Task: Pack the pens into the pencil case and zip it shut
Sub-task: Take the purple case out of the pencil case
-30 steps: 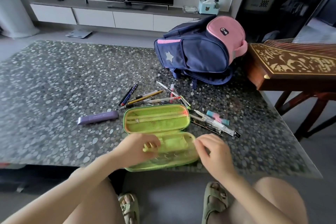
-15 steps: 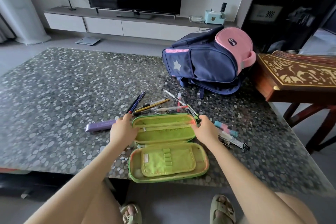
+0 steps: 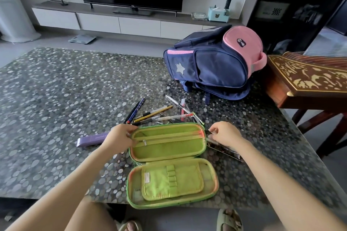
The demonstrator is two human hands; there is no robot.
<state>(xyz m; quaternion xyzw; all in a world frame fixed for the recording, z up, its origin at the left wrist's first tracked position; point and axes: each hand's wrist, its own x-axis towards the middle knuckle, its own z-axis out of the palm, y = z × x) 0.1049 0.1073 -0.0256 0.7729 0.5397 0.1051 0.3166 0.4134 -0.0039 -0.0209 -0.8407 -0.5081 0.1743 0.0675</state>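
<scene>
Indoors, a green case (image 3: 170, 149) lies unzipped and spread flat at the near edge of a pebble-patterned table (image 3: 56, 99). The left hand (image 3: 120, 138) grips the left end of its far half. The right hand (image 3: 225, 134), fingers curled, sits just beside the right end; whether it pinches anything cannot be told. Pens (image 3: 161, 116) lie scattered just behind the case, in front of a backpack (image 3: 216, 67).

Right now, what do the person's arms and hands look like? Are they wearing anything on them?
The left arm and right arm are bare, no sleeves showing. The left hand and right hand wear no gloves, and I see no watch, bracelet or ring.
</scene>
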